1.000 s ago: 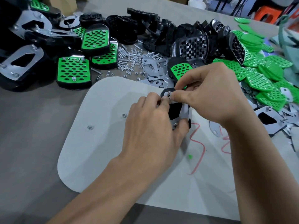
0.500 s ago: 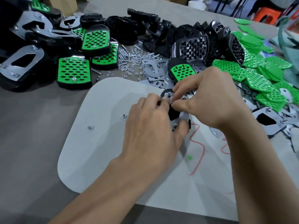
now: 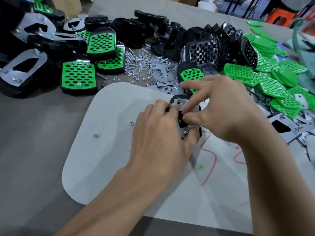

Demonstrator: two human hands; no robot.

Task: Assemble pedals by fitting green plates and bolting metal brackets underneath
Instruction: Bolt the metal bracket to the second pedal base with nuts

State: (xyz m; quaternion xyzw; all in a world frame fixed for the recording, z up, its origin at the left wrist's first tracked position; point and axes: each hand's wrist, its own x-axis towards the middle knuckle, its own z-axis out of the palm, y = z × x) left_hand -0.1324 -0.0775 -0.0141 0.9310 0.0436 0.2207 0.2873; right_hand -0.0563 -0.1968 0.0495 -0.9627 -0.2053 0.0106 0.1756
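While the left hand grips the upturned pedal near the middle of the white board, thumb hooked round its near end and a fingertip pressing the metal bracket flat, the step in hand looks to be starting a nut on a bolt. To do it well, the bracket's holes must sit square over the bolts. The nut should go on level and turn freely by finger before any force. The left hand should pin the bracket so it cannot swivel.

The right hand has thumb and forefinger pressed together in a tight pinch at the bracket's middle, its other fingers loosely fanned. What it pinches is too small to see plainly; a nut is the likely guess.

One bolt stands bare at the pedal's far end. Two stray nuts lie on the board's left half. Beyond its far edge lie loose hardware and spare brackets. Finished pedals sit at the bench's far left, and green plates are heaped along its right edge.
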